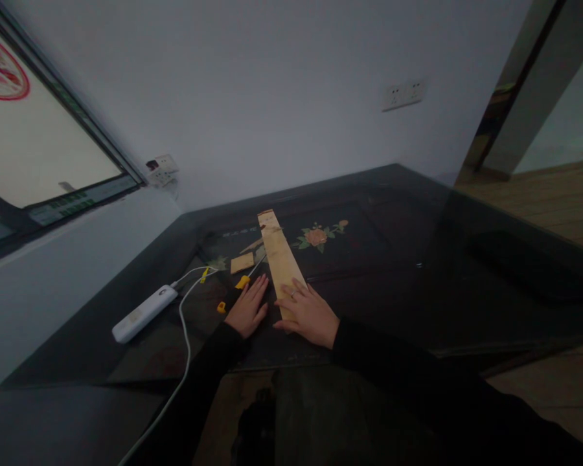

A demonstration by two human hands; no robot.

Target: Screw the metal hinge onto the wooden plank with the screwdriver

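Note:
A long, narrow wooden board (282, 255) lies on the dark table, running away from me. My right hand (311, 312) rests on its near end with fingers spread, a ring on one finger. Left of the board, my left hand (249, 309) lies on the table with fingers stretched out. Beside its fingertips is a screwdriver (243, 282) with a yellow and black handle; its thin shaft points toward the board. Whether that hand touches the handle I cannot tell. A small square wooden piece (242, 263) lies just beyond the screwdriver.
A white power strip (144, 313) sits at the left, and its white cable (188, 349) runs toward me past my left arm. The dark table (369, 285) has a painted flower (315, 237). Wall sockets (403, 95) are above its far side. A window (48, 123) is at the left.

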